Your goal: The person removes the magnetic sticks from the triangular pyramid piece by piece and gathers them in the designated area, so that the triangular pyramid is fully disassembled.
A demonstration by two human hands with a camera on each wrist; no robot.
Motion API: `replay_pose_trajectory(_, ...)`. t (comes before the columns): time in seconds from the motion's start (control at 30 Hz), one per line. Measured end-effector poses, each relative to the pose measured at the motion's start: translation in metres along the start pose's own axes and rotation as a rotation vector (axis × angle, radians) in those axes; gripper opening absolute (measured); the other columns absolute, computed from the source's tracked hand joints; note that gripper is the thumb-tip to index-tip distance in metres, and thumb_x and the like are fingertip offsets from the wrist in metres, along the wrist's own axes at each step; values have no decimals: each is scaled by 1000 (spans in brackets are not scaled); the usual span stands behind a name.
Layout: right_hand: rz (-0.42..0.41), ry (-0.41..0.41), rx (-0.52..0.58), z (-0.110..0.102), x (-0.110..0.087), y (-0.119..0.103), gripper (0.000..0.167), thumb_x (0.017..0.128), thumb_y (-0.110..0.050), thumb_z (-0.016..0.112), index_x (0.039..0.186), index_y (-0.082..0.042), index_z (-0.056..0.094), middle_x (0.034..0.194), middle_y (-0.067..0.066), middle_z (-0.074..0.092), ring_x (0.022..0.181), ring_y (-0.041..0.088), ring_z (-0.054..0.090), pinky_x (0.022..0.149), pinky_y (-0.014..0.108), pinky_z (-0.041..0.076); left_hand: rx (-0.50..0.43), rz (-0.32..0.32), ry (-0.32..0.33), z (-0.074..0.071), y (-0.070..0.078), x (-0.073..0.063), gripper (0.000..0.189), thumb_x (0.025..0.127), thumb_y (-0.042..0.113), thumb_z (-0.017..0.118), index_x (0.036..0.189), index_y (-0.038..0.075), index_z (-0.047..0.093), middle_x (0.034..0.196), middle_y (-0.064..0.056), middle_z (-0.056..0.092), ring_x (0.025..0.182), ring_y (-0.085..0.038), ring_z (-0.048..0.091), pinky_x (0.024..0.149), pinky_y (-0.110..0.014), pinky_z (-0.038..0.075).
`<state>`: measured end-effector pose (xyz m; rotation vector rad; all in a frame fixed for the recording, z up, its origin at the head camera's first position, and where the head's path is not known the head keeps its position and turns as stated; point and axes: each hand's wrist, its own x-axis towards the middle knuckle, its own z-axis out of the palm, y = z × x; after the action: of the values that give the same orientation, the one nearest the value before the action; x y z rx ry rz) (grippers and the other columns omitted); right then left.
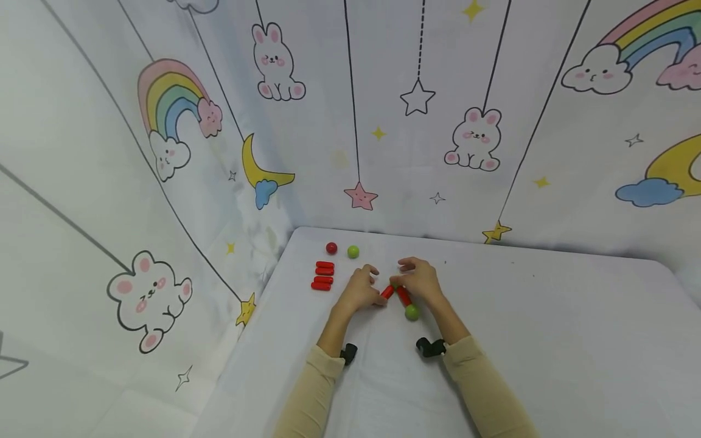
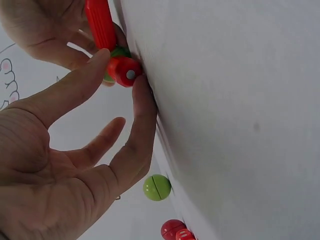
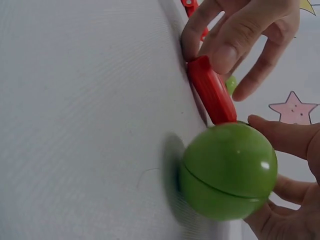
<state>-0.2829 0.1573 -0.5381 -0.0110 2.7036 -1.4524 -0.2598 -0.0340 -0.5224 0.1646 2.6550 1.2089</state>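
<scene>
My left hand [image 1: 360, 289] pinches a short red rod [image 1: 387, 292] between thumb and forefinger; a silver dot marks its end in the left wrist view. The rod's far end meets a green ball [image 2: 120, 51], mostly hidden, in the fingers of my right hand [image 1: 420, 279]. A second red rod [image 1: 404, 296] runs from that ball towards me. At its near end sits another green ball [image 1: 412, 312], large in the right wrist view, with a seam around it. Together the rods form a narrow V on the white table.
Left of my hands, several red rods [image 1: 323, 280] lie in a stacked row. Behind them are a red ball [image 1: 331, 248] and a loose green ball [image 1: 353, 251]. A white printed cloth [image 1: 383, 152] hangs along the table's back edge.
</scene>
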Motion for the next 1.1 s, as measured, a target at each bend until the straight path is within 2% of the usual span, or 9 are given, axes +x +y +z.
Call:
replay_pose_trajectory(0.17, 15, -7, 24, -2, -2, -1, 58, 84, -22, 88, 135, -4, 66, 125, 17, 71, 109, 32, 69, 92, 48, 56, 10, -7, 17, 1, -1, 0, 67, 77, 7, 91, 135, 3, 57, 118, -15, 60, 97, -23, 60, 84, -40, 56)
replay_pose_trajectory(0.37, 38, -32, 65, -3, -3, -2, 58, 84, -20, 87, 136, -4, 66, 127, 19, 70, 116, 36, 65, 92, 48, 55, 12, -17, 12, 2, -2, -1, 66, 79, 6, 89, 137, 5, 56, 120, -15, 59, 96, -23, 59, 85, -40, 56)
replay_pose_trajectory(0.57, 60, -64, 120, -5, -3, -3, 59, 85, -18, 88, 138, -3, 65, 131, 21, 68, 116, 37, 65, 91, 45, 58, -5, 23, 31, 2, -6, 1, 72, 77, 9, 91, 139, 6, 54, 124, -18, 59, 109, -28, 59, 92, -46, 54)
replay_pose_trajectory(0.73, 95, -82, 163, -7, -2, -1, 61, 84, -16, 88, 139, -2, 64, 134, 22, 65, 112, 35, 66, 87, 41, 60, -35, 5, 62, 0, -11, 3, 78, 77, 12, 92, 144, 9, 51, 129, -18, 58, 117, -31, 59, 96, -49, 54)
replay_pose_trajectory(0.87, 103, -82, 174, -7, -2, 0, 60, 84, -15, 88, 138, -1, 64, 134, 23, 64, 113, 35, 66, 84, 39, 61, -61, -1, 79, -1, -13, 4, 79, 77, 11, 92, 145, 10, 51, 130, -18, 60, 118, -32, 59, 96, -50, 54)
replay_pose_trajectory(1.1, 104, -72, 167, -5, -3, 1, 56, 86, -16, 87, 136, -2, 65, 133, 23, 65, 113, 36, 65, 88, 42, 60, -75, -6, 78, -2, -12, 3, 73, 79, 10, 91, 142, 10, 55, 128, -17, 62, 115, -32, 59, 95, -50, 55)
